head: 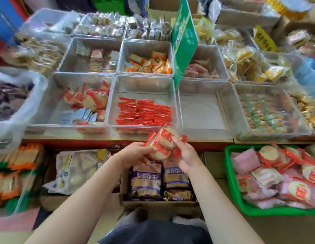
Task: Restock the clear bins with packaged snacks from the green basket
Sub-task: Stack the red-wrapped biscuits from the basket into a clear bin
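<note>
Your left hand (137,153) and right hand (185,155) are together in front of you, both curled around one small bunch of round rice crackers (164,141) in red-edged wrappers. Your left fingers grip the bunch from the left, and your right thumb and fingers pinch it from the right. The bunch sits just in front of the near edge of the counter (82,140), below the clear bin of red packets (144,111) and close to the bare clear bin (204,110) beside it on the right. To the left of the red packets, another clear bin (77,103) holds a few of the same round crackers along with some pale blue packets. The green basket (231,182) stands low on your right, well apart from your hands, heaped with more round crackers and pink packets. Directly under your hands is a cardboard box of purple-labelled bags (146,180).
</note>
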Demonstrator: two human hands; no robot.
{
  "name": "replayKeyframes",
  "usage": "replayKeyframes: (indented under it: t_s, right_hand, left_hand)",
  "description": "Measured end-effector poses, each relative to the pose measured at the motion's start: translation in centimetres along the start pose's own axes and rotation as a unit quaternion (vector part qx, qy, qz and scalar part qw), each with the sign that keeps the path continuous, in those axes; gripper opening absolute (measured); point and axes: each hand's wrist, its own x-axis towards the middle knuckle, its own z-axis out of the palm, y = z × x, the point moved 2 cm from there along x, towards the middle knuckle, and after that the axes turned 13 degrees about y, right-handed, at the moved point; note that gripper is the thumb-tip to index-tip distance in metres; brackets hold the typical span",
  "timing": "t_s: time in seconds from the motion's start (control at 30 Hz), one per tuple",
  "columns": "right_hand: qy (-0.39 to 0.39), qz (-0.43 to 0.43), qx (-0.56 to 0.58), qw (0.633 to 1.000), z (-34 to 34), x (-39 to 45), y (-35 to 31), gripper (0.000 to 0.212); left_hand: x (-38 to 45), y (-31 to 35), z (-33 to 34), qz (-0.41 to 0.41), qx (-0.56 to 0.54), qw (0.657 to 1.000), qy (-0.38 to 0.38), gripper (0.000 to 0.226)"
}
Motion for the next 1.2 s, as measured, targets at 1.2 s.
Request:
replayKeyframes:
  t_s: [1.2]
  right_hand:
    - [0.071, -0.254, -0.848, 0.46, 16.0, 21.1, -10.6, 0.034]
  left_hand:
    - [19.8, 9.3, -16.2, 0.407, 0.417, 0.729, 0.358, 0.007]
